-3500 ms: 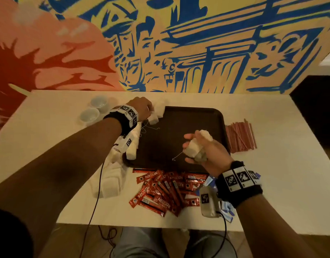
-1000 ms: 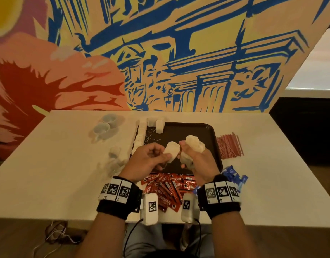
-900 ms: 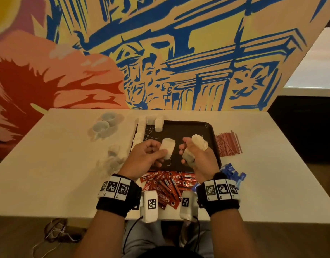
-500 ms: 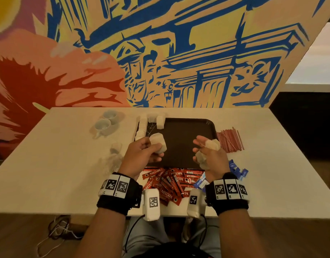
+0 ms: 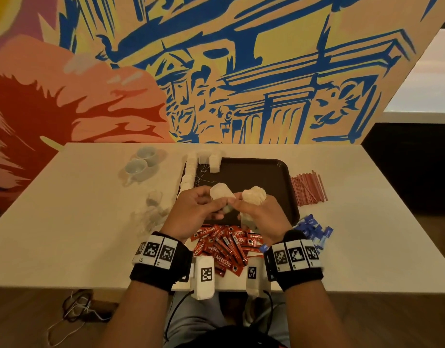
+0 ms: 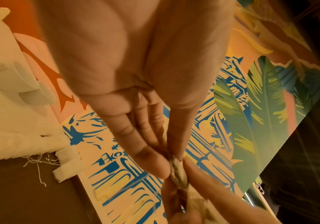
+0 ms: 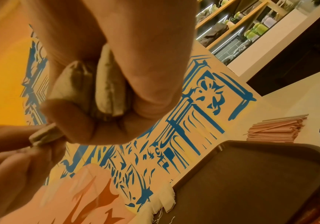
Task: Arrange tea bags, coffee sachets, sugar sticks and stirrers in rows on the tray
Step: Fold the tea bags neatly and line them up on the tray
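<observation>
Both hands are raised over the near edge of the dark brown tray. My left hand pinches one white tea bag between thumb and fingers; the left wrist view shows that tea bag edge-on at the fingertips. My right hand grips a bundle of tea bags, and in the right wrist view the bundle sits inside curled fingers. The two hands touch at the fingertips. A row of tea bags lies along the tray's left edge and far left corner.
Red coffee sachets lie in a heap in front of the tray. Blue sugar sticks lie at the right front, red stirrers right of the tray. Loose tea bags and two white cups are on the left.
Half a second ago the hands were apart, the left holding its tea bag out over the tray. Now they have come together again, fingertips meeting at the right hand's bundle.
</observation>
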`<move>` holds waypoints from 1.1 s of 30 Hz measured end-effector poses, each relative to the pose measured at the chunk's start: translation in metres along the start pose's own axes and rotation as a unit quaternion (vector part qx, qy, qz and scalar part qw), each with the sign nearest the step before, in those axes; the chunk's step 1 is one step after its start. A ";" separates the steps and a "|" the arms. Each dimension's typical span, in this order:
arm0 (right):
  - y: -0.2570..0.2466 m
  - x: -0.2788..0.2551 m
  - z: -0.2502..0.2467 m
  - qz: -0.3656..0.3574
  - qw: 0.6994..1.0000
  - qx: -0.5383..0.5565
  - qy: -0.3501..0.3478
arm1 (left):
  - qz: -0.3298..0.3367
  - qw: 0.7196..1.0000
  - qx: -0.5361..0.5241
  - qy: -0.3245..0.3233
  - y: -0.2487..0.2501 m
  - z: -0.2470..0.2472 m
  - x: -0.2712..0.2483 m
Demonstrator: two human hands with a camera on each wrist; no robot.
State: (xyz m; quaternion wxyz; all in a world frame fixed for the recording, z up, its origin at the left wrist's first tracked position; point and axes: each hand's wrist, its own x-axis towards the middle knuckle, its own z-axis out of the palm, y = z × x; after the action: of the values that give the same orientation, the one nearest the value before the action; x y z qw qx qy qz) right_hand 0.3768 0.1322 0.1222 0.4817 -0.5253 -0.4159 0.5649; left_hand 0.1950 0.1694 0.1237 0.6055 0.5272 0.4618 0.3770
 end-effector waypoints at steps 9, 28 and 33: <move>0.001 0.005 -0.020 0.033 0.997 0.001 0.066 | 0.026 0.999 0.009 0.034 0.009 -0.019 0.003; 0.003 0.003 -0.018 -0.006 0.998 -0.064 -0.029 | 0.037 0.978 0.193 -0.066 0.033 -0.023 0.009; 0.010 0.008 -0.019 -0.004 0.998 -0.051 -0.023 | 0.069 0.951 0.282 -0.110 0.041 -0.028 0.025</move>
State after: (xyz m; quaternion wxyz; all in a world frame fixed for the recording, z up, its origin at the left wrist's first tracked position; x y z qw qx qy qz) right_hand 0.3952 0.1379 0.1089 0.4471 -0.5346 -0.4573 0.5524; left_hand 0.1764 0.2078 0.1593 0.4518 0.7452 0.4421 0.2125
